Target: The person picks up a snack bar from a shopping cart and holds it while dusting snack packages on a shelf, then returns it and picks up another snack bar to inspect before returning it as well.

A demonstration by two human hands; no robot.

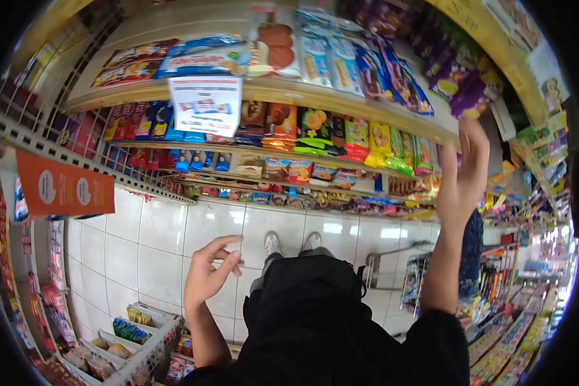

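Observation:
My right hand (462,170) reaches up to the right end of the upper shelf, its fingertips beside purple packets (471,96); whether they touch is unclear. Its fingers are apart and nothing shows between them. My left hand (215,267) hangs over the tiled floor with fingers loosely curled and apart, holding nothing. On the upper shelf lie blue wafer packs (206,56), a pack with brown round pieces (276,45) and dark blue packs (402,77). A white price sign (206,105) hangs from the shelf edge.
Lower shelves hold colourful snack packets (318,132). An orange display panel (64,186) juts out at the left. A wire rack (138,347) with small goods stands at the lower left. More stocked racks and a metal frame (383,267) are on the right.

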